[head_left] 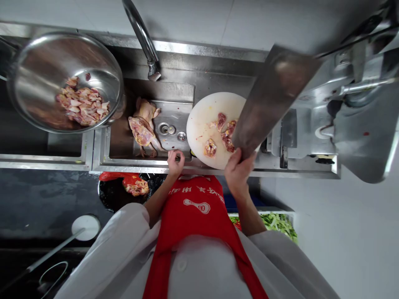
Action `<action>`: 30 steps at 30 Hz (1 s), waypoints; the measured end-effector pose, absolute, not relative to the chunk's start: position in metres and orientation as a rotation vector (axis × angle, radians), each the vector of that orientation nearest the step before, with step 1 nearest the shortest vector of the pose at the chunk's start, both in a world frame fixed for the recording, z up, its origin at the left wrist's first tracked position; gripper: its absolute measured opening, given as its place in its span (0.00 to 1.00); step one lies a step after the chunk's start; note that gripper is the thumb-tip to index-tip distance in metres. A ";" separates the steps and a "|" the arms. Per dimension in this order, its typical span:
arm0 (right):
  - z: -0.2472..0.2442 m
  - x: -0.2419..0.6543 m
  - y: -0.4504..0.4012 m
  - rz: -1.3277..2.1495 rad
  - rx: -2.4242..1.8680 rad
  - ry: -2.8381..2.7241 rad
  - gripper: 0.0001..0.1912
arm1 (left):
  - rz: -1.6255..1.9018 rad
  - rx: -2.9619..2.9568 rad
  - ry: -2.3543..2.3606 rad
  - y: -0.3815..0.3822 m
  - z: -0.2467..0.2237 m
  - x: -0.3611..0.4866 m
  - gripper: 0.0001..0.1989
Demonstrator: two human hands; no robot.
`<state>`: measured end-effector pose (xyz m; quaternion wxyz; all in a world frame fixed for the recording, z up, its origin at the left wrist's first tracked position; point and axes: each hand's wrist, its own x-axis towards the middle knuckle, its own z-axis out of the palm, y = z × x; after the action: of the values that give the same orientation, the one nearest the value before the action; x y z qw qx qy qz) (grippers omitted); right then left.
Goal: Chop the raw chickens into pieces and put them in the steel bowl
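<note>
My right hand (pixel 240 170) grips a cleaver (pixel 274 95), its broad blade raised and slanting over the right side of a round white cutting board (pixel 199 108). Under and beside the blade lie a few chopped chicken pieces (pixel 228 137), and one cut piece (pixel 210 148) sits nearer the board's front edge. My left hand (pixel 176 162) is over the sink's front rim, left of the board, its fingers curled into a ring with nothing visible inside. In the sink (pixel 174 91), close to that hand, rests a plucked chicken (pixel 143 124) with a cut-open side.
A large steel bowl (pixel 34 83) at the left holds chopped chicken (pixel 82 106). A faucet (pixel 145 41) arches over the sink. At right stands a metal slicing machine (pixel 358 104). Below the counter are a black-lined bin (pixel 115 193) with a red bag and a crate of greens (pixel 277 224).
</note>
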<state>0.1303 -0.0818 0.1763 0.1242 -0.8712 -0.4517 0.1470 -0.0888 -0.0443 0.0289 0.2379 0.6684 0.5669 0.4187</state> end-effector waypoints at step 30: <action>0.130 0.194 -0.133 0.746 -2.563 -1.299 0.16 | 0.403 2.352 1.264 -0.016 0.043 0.025 0.22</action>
<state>0.1938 -0.1334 0.1300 0.0863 -0.8602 -0.4359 0.2502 0.0246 -0.0156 0.0426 0.2187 0.8498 0.4568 0.1457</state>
